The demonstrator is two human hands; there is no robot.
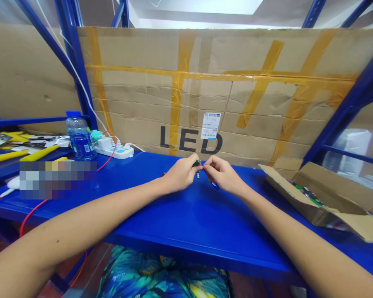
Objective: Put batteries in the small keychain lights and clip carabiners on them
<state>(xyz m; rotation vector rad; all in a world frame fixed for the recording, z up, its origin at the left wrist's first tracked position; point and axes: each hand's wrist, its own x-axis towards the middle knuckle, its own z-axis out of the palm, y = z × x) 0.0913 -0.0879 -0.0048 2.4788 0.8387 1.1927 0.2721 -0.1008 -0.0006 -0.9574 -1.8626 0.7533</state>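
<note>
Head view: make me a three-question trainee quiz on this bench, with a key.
1. What stands beside the white power strip?
A. an open cardboard box
B. a bottle with a blue cap
C. a stapler
2. True or false: the right hand is reaching into the open cardboard box.
3. Fill in: the large black letters on the cardboard panel behind the table spell ___.

Key:
1. B
2. False: the right hand is close to the left hand, whose fingers hold a small green part.
3. LED
</note>
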